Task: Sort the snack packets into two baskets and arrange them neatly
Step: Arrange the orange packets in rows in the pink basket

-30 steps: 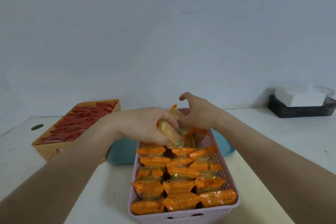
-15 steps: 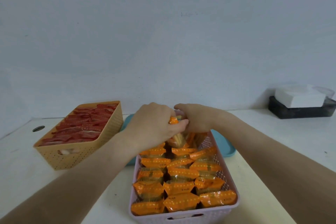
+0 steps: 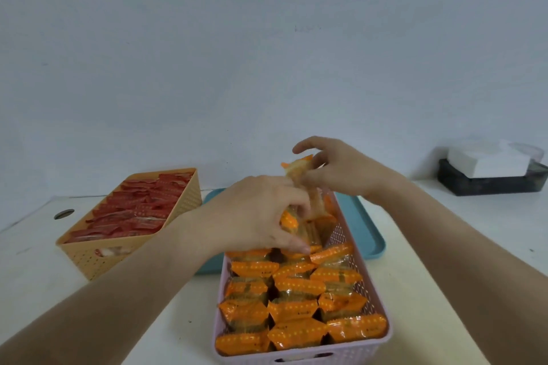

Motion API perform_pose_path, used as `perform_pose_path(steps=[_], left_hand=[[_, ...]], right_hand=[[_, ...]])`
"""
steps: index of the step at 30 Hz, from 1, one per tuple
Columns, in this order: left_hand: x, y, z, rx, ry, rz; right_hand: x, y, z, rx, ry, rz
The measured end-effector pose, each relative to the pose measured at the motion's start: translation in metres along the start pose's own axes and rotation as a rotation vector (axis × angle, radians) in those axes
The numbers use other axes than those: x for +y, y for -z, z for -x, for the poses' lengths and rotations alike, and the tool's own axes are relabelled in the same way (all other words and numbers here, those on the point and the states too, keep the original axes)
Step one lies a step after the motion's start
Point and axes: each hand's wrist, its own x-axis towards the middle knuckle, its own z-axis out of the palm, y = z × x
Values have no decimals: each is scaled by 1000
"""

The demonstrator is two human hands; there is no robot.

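R hand [image 3: 344, 172] pinches an orange packet [image 3: 296, 167] upright over the far end of the pink basket [image 3: 341, 357] — L hand [image 3: 255, 216] curls its fingers round packets [image 3: 289, 221] there, prob. holding a slot open — reds [image 3: 139, 210] fill the tan basket [image 3: 118, 258], left.

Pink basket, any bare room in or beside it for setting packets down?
The pink basket is crowded: orange packets fill its near rows; left hand and right hand work its far end. Bare: teal tray, right edge; table in front of the tan basket and black tissue holder.
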Motion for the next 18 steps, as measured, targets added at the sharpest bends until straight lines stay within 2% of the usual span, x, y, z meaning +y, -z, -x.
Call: perform_pose_path(steps=[3, 7, 11, 18], left_hand=[[-9, 2, -2, -123, 70, 88], [-13, -3, -8, -118, 109, 107], [-16, -7, -12, -150, 155, 134], [-22, -10, -13, -161, 161, 196]], right_hand=[[-6, 22, 23, -23, 116, 209], [-14, 20, 40, -145, 187, 463], [-21, 11, 43, -126, 241, 543], [-11, 0, 47, -204, 158, 623]])
